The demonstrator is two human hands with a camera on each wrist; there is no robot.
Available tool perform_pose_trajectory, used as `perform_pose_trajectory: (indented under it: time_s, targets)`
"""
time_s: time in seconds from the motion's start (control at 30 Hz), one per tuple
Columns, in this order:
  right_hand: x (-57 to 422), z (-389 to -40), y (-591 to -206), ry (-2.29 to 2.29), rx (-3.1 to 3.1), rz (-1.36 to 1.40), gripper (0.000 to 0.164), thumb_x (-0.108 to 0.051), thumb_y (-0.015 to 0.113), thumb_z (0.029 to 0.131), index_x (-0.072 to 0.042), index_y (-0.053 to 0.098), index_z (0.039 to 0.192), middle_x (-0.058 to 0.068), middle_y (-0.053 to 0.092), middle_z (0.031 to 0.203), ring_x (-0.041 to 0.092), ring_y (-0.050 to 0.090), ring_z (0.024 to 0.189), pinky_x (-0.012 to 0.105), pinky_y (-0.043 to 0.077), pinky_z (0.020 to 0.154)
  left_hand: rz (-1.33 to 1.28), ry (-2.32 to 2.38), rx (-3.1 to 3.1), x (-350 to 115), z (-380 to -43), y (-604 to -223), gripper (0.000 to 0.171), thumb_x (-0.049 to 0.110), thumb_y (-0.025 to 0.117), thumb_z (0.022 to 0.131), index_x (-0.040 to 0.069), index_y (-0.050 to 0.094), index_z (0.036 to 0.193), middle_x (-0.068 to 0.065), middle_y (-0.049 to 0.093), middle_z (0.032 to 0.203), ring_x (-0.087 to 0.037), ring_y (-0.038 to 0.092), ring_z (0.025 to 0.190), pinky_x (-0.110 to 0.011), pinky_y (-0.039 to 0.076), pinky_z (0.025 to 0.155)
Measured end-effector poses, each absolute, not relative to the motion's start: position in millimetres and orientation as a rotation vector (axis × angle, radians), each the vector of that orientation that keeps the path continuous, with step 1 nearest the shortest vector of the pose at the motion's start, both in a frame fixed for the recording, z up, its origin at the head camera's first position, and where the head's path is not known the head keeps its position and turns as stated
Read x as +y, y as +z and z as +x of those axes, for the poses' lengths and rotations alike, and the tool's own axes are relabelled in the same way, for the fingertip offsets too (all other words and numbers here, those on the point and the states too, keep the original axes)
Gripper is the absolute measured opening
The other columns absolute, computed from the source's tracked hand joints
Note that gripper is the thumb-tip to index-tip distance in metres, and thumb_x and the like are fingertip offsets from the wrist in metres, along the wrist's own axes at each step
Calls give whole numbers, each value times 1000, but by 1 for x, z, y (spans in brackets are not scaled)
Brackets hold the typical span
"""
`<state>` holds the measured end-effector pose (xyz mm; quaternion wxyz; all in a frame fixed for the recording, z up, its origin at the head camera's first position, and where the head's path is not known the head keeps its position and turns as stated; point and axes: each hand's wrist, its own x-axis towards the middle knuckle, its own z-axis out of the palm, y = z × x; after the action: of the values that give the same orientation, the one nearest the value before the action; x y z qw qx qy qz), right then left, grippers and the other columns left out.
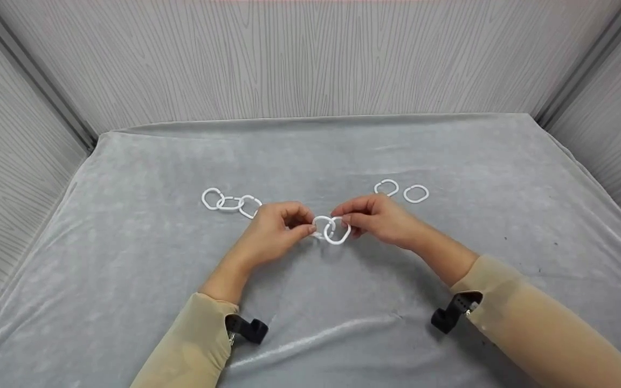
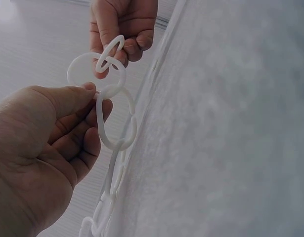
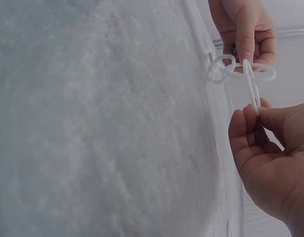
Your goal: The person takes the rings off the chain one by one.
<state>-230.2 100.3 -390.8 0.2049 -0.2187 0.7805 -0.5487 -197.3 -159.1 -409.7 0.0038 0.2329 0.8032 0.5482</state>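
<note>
In the head view my left hand [image 1: 275, 229] pinches a white plastic link [image 1: 321, 217] between thumb and fingers. Hooked through it is a second white link [image 1: 335, 243], which my right hand [image 1: 383, 221] pinches at its far side. The left wrist view shows another link [image 2: 100, 121] hanging from the one in my left hand [image 2: 48, 143], with more links trailing below. Part of this chain [image 1: 204, 199] lies on the cloth to the left, its middle hidden behind my left hand. In the right wrist view, my right fingertips grip the edge of an upright link [image 3: 250, 86].
Two separate white links, one [image 1: 386, 180] just beyond my right hand and another [image 1: 416, 201] farther right, lie on the grey cloth [image 1: 310, 156]. Pale wood-grain panels [image 1: 310, 59] stand behind the table and at both sides.
</note>
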Motion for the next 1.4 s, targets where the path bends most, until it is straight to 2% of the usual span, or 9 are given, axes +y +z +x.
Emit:
perform_pose_trajectory:
  time_s: [0.33, 0.77, 1.0, 1.4]
  targets:
    - [100, -231, -392, -1505, 2171, -603, 24, -1, 63, 103, 7, 74, 123, 17, 75, 102, 12, 66, 78, 25, 56, 74, 721, 1743, 2517, -158, -198, -411, 3, 3, 79, 92, 3, 76, 93, -4, 75, 86, -15, 67, 81, -26, 53, 77]
    - [100, -231, -390, -1479, 2185, -618, 25, -2, 62, 103, 7, 73, 124, 13, 75, 101, 12, 65, 79, 25, 56, 74, 686, 1748, 2519, -158, -197, -412, 4, 3, 79, 92, 5, 76, 92, -2, 74, 86, -14, 67, 81, -25, 53, 76]
    - [102, -231, -393, -1484, 2166, -615, 25, 0, 62, 103, 8, 73, 124, 19, 75, 107, 11, 65, 79, 24, 55, 74, 683, 1747, 2527, -158, -198, -413, 4, 3, 79, 91, 5, 76, 92, -2, 74, 86, -14, 66, 81, -25, 52, 76]
    - [106, -230, -392, -1494, 2146, -614, 25, -1, 62, 103, 7, 73, 124, 13, 75, 103, 12, 65, 80, 25, 55, 75, 687, 1768, 2496, -158, -198, -412, 4, 1, 79, 92, 4, 76, 92, -1, 74, 86, -14, 66, 81, -25, 53, 76]
